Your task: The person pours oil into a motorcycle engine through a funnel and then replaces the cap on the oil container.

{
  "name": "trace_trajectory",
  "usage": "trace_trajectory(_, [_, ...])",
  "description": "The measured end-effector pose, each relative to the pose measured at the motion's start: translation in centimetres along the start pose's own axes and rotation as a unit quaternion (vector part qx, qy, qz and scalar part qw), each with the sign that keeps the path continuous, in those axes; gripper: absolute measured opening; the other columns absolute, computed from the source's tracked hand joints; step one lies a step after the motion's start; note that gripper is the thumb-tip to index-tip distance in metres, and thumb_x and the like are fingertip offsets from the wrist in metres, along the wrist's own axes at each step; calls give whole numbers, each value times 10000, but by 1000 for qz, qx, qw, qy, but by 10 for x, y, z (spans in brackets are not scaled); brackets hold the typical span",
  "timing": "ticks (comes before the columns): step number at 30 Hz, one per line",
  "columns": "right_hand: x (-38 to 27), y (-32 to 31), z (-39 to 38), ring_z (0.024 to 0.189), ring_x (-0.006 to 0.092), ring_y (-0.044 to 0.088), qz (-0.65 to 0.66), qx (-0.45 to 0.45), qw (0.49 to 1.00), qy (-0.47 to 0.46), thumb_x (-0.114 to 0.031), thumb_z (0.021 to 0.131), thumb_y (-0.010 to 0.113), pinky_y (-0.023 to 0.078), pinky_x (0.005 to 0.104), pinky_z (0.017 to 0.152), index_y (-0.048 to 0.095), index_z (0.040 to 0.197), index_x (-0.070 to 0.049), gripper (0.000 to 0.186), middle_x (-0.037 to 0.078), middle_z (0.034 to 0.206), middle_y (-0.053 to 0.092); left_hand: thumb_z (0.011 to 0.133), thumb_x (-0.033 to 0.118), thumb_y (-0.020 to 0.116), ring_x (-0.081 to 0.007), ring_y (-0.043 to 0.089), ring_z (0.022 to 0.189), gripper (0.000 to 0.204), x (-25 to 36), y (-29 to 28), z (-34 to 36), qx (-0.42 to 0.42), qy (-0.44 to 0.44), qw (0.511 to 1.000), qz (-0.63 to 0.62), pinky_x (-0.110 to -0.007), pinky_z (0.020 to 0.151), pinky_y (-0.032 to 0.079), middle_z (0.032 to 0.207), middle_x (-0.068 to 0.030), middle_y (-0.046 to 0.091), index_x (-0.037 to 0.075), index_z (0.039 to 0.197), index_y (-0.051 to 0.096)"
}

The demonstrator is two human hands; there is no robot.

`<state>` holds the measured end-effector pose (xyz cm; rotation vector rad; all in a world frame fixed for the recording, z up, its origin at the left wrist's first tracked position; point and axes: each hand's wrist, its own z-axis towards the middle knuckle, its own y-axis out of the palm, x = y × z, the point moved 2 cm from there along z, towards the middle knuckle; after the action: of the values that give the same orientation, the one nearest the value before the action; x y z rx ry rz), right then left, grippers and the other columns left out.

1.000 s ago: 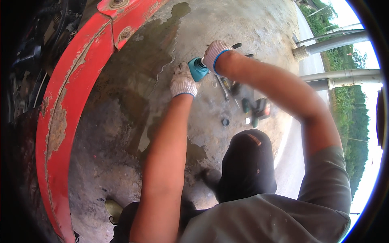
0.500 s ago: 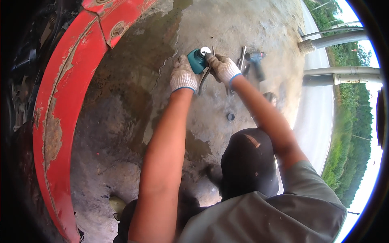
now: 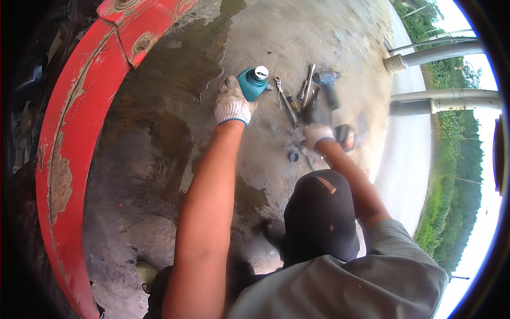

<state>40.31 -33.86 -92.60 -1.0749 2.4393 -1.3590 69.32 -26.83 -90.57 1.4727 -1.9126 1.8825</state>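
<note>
Nearby, scattered wrenches [image 3: 289, 106], cordless drill [image 3: 328, 85], red fender [image 3: 79, 133].

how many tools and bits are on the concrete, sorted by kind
teal bottle jack: 1
cordless drill: 1
long metal hand tools (wrenches, pliers): about 5, overlapping, hard to separate
small dark round cap: 1
gloved hands: left hand, right hand: 2
Total: about 10

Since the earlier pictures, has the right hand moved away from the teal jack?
Yes. The right hand has left the teal jack and come back toward the person, now low among the tools on the concrete.
</note>
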Motion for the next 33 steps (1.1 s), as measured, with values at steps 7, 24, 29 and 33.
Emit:
trace_trajectory(7, [-94, -217, 5, 900, 389, 738, 30, 320, 936, -140, -379, 936, 671, 589, 475, 802, 741, 1054, -74, 335, 195, 940, 749, 717, 426, 865, -428, 621, 1247, 934, -4, 4, 4, 16, 17, 1000, 1, -491, 1026, 543, 1411, -269, 549, 51, 1432, 397])
trace_trajectory(24, [-156, -255, 26, 1010, 370, 755, -233, 132, 950, -161, -236, 837, 680, 602, 478, 825, 817, 1063, -99, 298, 181, 1079, 776, 707, 457, 897, -412, 595, 1295, 960, -5, 6, 5, 17, 23, 999, -31, -487, 1071, 516, 1457, -234, 546, 129, 1474, 423])
trace_trajectory(29, [-125, -246, 41, 1004, 383, 741, -49, 175, 980, -82, -283, 825, 665, 593, 471, 850, 789, 1058, -108, 317, 174, 1024, 774, 701, 410, 911, -448, 659, 1182, 863, -4, 7, 2, 36, 2, 999, -27, -527, 974, 561, 1366, -241, 589, 125, 1346, 414])
trace_trajectory(33, [-78, -189, 64, 805, 292, 693, 458, 250, 851, -61, -268, 856, 654, 546, 396, 739, 716, 946, -28, 264, 153, 833, 719, 739, 410, 894, -423, 673, 1158, 844, 4, 6, -2, 24, -20, 999, -17, -498, 955, 572, 1348, -243, 588, 99, 1353, 406])
